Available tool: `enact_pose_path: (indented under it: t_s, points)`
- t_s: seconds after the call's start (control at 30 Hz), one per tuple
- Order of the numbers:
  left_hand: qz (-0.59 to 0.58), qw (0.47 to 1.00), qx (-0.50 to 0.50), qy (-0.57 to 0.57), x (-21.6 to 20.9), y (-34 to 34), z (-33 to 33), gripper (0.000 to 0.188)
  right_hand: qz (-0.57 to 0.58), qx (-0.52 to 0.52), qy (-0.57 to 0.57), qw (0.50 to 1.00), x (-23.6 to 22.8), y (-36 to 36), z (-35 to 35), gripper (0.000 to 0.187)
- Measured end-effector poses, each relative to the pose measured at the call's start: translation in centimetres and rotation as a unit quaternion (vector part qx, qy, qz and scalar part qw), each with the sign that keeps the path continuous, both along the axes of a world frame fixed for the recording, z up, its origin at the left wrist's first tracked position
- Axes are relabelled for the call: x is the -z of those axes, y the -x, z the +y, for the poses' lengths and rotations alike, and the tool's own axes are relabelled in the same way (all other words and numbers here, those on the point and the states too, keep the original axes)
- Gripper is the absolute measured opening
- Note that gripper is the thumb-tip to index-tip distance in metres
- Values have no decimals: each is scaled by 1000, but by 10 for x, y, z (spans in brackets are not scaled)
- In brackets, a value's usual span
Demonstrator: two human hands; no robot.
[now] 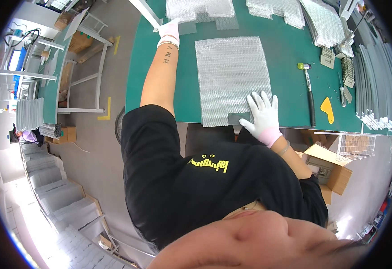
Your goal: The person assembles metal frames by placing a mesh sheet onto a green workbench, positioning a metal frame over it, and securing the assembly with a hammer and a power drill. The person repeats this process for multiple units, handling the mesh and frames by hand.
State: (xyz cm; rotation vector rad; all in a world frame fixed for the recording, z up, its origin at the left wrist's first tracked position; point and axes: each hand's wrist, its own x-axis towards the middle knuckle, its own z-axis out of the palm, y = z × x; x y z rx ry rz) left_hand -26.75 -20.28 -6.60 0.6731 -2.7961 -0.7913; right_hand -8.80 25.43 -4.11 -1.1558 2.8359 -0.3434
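- A silver mesh sheet (234, 74) lies flat on the green surface (291, 110) in front of a worker in a black T-shirt, its notched edge toward the body
- The worker's gloved right hand (264, 117) rests palm down on the sheet's near right corner, beside the notch, fingers spread and gripping nothing
- The left hand (170, 32) stretches to the far side, at the left edge of a pile (200, 10) of similar sheets and just beside a white post (145, 13); whether its fingers have hold of anything cannot be told
- The step in hand looks like steadying or squaring the sheet while reaching toward the pile; a next move would seem to call for a sure hold on one edge, without creasing the mesh
- To the right lie a mallet (309, 89), a yellow scraper (327, 110) and a screwdriver (342, 96), with an open carton (338, 178) below the surface's edge
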Motion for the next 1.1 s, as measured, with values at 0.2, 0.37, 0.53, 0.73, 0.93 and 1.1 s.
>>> enact_pose_path:
  t_s: [0.2,0.37,0.53,0.73,0.93,1.1]
  points:
    - [143,729,-184,-644,-16,6,8,17,12,4,-3,1000,5,0,-3,80]
    - [201,638,-79,-739,-54,15,31,15,12,4,-14,1000,0,1,-6,82]
    - [343,708,176,-592,-72,16,11,33,5,-4,-21,1000,-3,2,-7,85]
    - [410,855,191,-253,-132,-47,68,49,-16,4,-47,999,-14,11,-16,88]
    - [364,640,276,-617,-96,-124,81,38,-28,-9,195,980,-42,28,8,81]
    - [301,846,153,-412,-87,-235,164,47,-441,52,646,621,-50,35,30,79]
